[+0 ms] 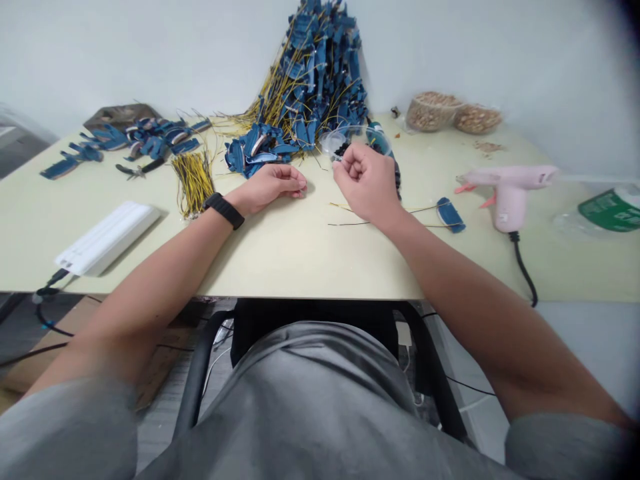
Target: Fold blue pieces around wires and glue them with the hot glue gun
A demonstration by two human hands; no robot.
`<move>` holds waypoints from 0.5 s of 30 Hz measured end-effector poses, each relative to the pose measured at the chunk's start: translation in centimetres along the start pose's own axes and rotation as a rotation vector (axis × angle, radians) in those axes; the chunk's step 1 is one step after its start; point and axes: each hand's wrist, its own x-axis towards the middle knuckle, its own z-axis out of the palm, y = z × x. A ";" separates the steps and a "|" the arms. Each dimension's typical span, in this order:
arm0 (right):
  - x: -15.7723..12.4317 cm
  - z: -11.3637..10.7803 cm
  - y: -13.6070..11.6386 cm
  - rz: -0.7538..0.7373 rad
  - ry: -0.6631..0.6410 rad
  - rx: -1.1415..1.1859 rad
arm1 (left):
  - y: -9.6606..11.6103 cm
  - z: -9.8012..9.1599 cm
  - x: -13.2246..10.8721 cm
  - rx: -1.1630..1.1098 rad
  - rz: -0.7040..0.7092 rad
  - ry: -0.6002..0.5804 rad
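Observation:
Fingertips together, my left hand (277, 187) rests at the table's middle; whatever is pinched there is too small to make out. My right hand (367, 180) is also closed, thumb against curled fingers, in front of a clear round tub (327, 143) with small black pieces in it. What its fingertips hold, if anything, I cannot tell. Under my right wrist lie a yellow and a black wire (345, 224), leading right to a blue curved part (451, 215). A bundle of yellow and black wires (193, 180) lies left of my left hand.
Behind my hands rises a tall heap of blue parts with wires (320, 73). Pliers (140, 168) and a white power strip (107, 237) are at the left. A pink glue gun (510, 193), a green-labelled bottle (610, 210) and bags of tan pieces (433, 112) occupy the right.

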 end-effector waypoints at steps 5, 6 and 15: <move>0.1 0.2 0.2 -0.002 0.007 -0.005 | 0.2 0.2 -0.1 0.016 -0.010 0.009; 0.1 0.2 0.2 -0.005 0.007 -0.001 | 0.2 0.2 -0.1 0.018 -0.011 0.008; 0.1 0.1 0.0 -0.015 -0.010 -0.020 | -0.1 -0.1 0.1 0.022 0.008 -0.031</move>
